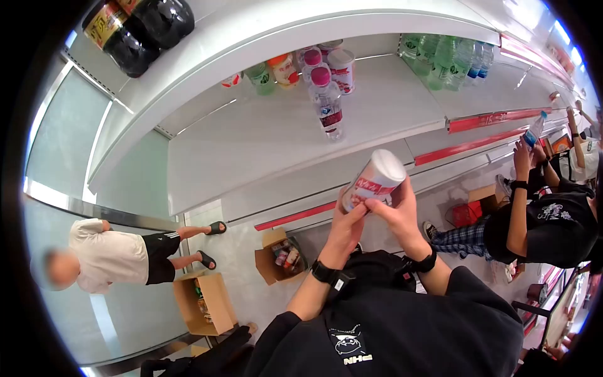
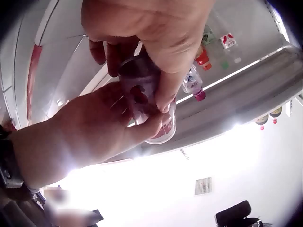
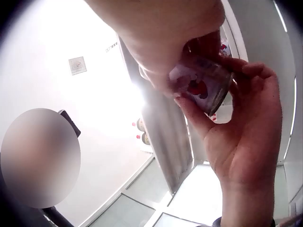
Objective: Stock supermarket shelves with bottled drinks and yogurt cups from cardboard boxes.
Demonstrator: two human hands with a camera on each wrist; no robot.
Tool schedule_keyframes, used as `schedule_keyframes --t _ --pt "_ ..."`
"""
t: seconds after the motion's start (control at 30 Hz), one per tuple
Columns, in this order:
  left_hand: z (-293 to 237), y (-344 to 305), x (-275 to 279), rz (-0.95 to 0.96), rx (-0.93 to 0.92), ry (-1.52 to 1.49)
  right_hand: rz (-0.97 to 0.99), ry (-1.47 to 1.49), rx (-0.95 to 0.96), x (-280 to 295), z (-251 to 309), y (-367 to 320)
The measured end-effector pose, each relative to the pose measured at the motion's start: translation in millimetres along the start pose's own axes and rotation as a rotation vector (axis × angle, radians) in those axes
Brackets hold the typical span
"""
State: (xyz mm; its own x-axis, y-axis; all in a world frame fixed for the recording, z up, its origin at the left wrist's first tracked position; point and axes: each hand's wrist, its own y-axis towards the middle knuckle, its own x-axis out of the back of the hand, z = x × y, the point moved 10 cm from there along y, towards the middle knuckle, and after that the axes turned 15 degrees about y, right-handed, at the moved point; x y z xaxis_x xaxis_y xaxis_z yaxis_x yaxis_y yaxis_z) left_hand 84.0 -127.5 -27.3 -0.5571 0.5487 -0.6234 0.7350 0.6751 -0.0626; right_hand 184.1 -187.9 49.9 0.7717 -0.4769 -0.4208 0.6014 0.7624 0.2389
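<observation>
Both hands hold a can point(image 1: 375, 178) with a white lid and a red-and-white label showing fruit, tilted in front of the shelf. My left hand point(image 1: 344, 229) grips its left side, and the thumb lies across the lower label. From the other side my right hand point(image 1: 405, 220) grips it, its thumb also on the label. In the left wrist view the can point(image 2: 147, 101) sits between both hands, its far end partly covered by fingers. On the shelf point(image 1: 251, 141) beyond stand a clear bottle with a pink cap point(image 1: 327, 110) and a similar can point(image 1: 342, 70).
Green bottles point(image 1: 443, 60) stand at the shelf's right, large dark bottles point(image 1: 141, 34) on the upper shelf. Open cartons point(image 1: 270, 267) with goods are on the floor. One person point(image 1: 119, 254) stands at left; another person point(image 1: 540, 220) at right holds a bottle.
</observation>
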Motion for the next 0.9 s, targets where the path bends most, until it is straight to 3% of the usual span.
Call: schedule_keyframes --t 0.1,0.2,0.23,0.33,0.47,0.57,0.83,0.9 --pt "-16.0 18.5 -16.6 -0.024 -0.011 0.019 -0.07 0.093 -0.026 10.6 18.7 18.0" --pt "-39.8 43.9 -31.3 0.033 -0.046 0.496 -0.011 0.034 0.025 30.2 17.3 46.2" --pt "-41.5 56.1 -30.8 0.031 -0.049 0.494 0.044 0.003 0.075 29.4 23.3 56.2" --pt "-87.6 75.9 -54.4 0.008 -0.489 1.066 0.173 -0.07 0.131 32.7 29.9 86.3" --pt "-105.1 90.7 -77.1 -0.147 -0.716 1.234 0.245 -0.063 0.214 41.9 27.0 131.2" --pt "-87.5 117.7 -61.9 -0.271 -0.664 1.215 0.291 -0.012 0.166 48.4 2.5 161.3" --pt "-73.7 126.7 -49.3 -0.367 -0.704 1.363 0.306 -0.052 0.049 56.3 -38.9 174.0" --pt "-73.1 129.1 -50.0 -0.395 -0.715 1.396 0.289 -0.162 0.112 52.7 -31.9 176.1"
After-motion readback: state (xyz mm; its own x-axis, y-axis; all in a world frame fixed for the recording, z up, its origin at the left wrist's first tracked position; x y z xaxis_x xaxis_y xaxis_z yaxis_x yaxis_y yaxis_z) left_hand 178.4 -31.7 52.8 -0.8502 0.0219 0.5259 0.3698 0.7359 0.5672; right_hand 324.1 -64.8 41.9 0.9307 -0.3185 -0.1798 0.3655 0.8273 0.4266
